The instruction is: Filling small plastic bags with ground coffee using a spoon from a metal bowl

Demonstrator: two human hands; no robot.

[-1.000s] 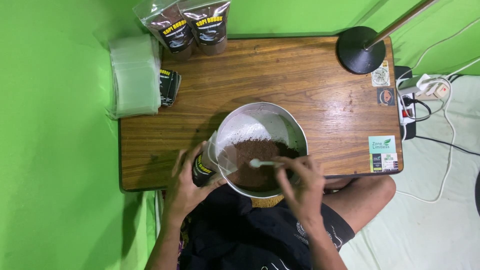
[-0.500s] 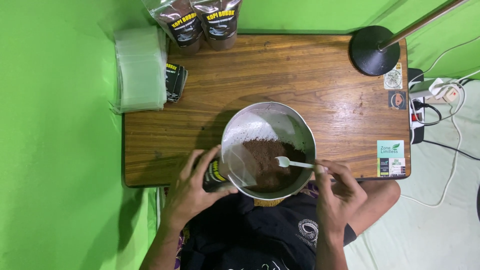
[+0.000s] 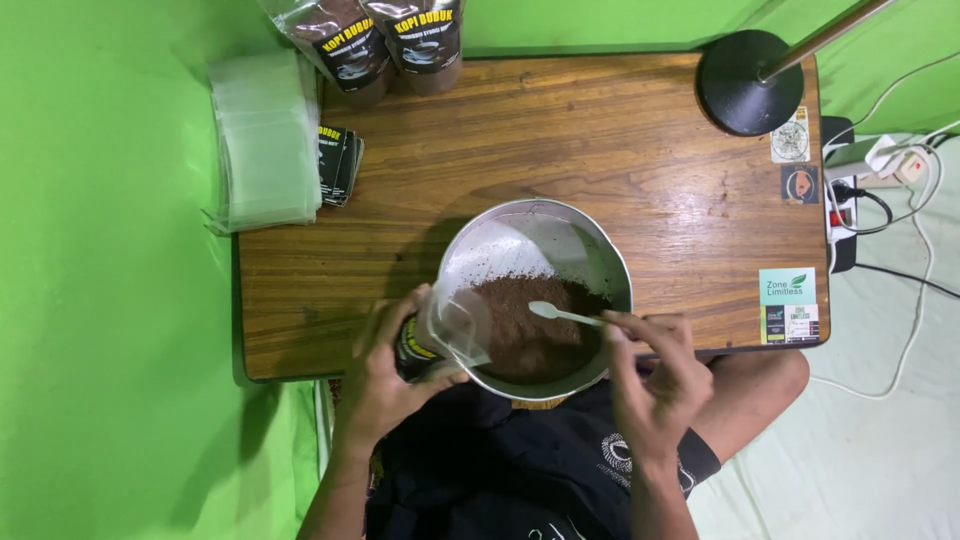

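A round metal bowl (image 3: 600, 252) half full of brown powder (image 3: 528, 325) stands at the near edge of the wooden table (image 3: 560, 140). My left hand (image 3: 385, 375) holds a clear plastic pouch (image 3: 450, 325) with a dark label, tilted against the bowl's left rim. My right hand (image 3: 655, 375) pinches the handle of a small white spoon (image 3: 560, 313), whose head lies over the powder.
Two filled pouches of brown powder (image 3: 385, 45) stand at the table's far edge. A stack of clear plastic bags (image 3: 265, 140) and a pile of dark labels (image 3: 338, 165) lie at the far left. A black lamp base (image 3: 748, 82) sits far right, a power strip (image 3: 845, 190) beyond it.
The spoon has swung from the bowl's middle toward its right side and my right hand has drawn back to the right rim. The left hand keeps the pouch at the left rim.
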